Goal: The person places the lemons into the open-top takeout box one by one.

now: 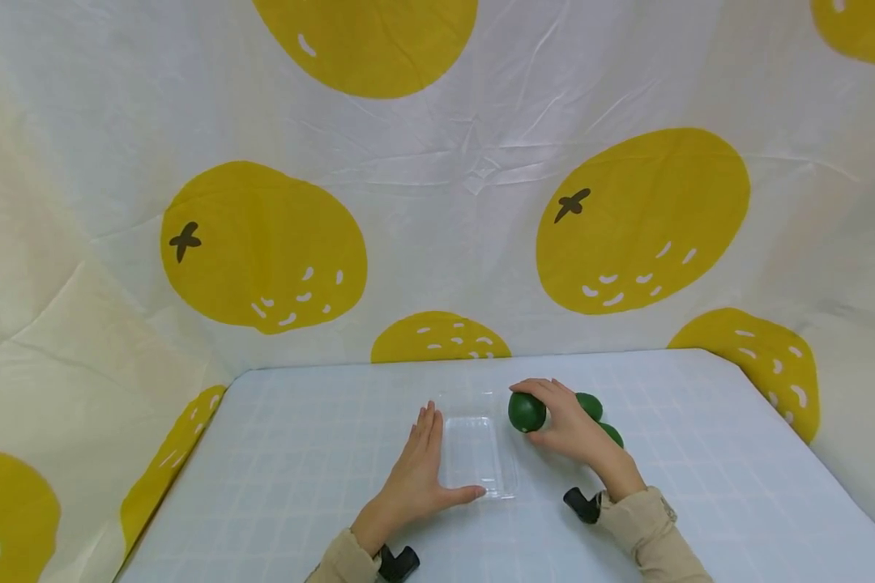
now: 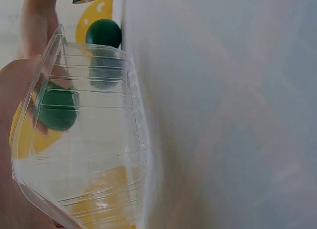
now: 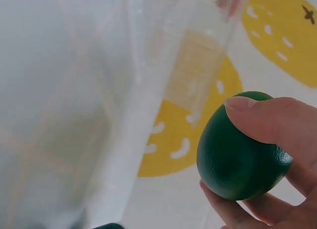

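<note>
My right hand (image 1: 572,429) holds a dark green, smooth, egg-shaped fruit (image 1: 527,412) between thumb and fingers, just right of a clear plastic container (image 1: 472,453). The right wrist view shows the same fruit (image 3: 237,154) gripped, its skin slightly shiny. My left hand (image 1: 417,478) rests against the container's left side with straight fingers, its thumb spread along the near edge. Two more green fruits (image 1: 590,405) lie on the table behind the right hand, partly hidden by it. Through the container's wall (image 2: 99,144), the left wrist view shows the held fruit.
Everything stands on a table (image 1: 292,470) with a pale checked cloth. Behind it and at the sides hangs a white curtain (image 1: 445,243) printed with large yellow fruits. Black wrist devices (image 1: 582,505) sit at both sleeve cuffs.
</note>
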Motion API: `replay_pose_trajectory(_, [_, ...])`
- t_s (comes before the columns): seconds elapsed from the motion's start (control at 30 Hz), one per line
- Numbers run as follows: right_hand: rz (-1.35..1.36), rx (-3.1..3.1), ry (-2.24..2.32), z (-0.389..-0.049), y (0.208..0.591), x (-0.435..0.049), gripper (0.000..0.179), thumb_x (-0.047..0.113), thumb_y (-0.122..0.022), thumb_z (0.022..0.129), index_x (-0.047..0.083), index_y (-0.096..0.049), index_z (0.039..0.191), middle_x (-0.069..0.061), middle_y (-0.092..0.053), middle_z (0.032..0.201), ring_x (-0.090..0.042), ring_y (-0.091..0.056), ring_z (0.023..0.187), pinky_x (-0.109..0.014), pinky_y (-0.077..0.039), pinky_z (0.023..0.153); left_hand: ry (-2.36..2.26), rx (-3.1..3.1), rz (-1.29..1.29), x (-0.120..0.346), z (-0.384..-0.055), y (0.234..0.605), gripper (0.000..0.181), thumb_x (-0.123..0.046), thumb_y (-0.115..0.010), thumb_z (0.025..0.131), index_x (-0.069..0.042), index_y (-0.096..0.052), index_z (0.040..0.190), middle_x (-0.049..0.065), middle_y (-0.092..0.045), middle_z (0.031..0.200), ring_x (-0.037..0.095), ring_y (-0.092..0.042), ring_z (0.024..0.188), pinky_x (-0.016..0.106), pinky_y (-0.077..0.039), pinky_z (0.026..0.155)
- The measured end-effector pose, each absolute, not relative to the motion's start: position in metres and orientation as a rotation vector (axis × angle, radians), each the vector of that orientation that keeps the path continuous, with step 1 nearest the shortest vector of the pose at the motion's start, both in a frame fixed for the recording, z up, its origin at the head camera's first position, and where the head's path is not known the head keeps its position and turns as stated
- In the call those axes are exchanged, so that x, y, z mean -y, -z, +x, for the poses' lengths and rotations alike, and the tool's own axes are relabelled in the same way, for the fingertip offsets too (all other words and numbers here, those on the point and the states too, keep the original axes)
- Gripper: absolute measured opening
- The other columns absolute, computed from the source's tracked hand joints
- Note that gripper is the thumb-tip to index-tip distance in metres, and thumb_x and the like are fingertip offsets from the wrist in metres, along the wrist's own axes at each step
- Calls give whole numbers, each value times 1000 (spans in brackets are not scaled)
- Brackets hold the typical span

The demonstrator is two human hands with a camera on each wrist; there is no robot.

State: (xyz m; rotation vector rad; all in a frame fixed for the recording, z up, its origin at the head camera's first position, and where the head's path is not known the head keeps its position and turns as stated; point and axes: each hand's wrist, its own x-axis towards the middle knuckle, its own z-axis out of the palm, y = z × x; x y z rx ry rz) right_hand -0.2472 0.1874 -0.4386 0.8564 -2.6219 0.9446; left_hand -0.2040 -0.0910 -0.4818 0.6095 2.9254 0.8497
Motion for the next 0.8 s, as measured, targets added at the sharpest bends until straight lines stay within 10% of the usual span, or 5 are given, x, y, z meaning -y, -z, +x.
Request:
replay_pose_trajectory(0.27, [878, 2568, -1039, -246, 415, -164, 66, 2, -85, 73, 13, -59, 133, -6, -58, 136, -31, -50, 125, -57, -45, 100, -837, -2949, 640, 92, -204, 484, 135, -87, -58, 70, 1, -6, 158, 15, 5, 166, 27, 3, 152, 49, -13, 120])
replay_pose_trajectory(0.8, [932, 2554, -1224, -248, 424, -116, 67, 1, -85, 73, 8, -58, 134, -7, -58, 136, -31, -52, 125, -56, -45, 102, -852, -2954, 685, 93, -203, 482, 134, -85, -59, 72, 2, -5, 157, 12, 10, 165, 26, 8, 152, 48, -7, 121])
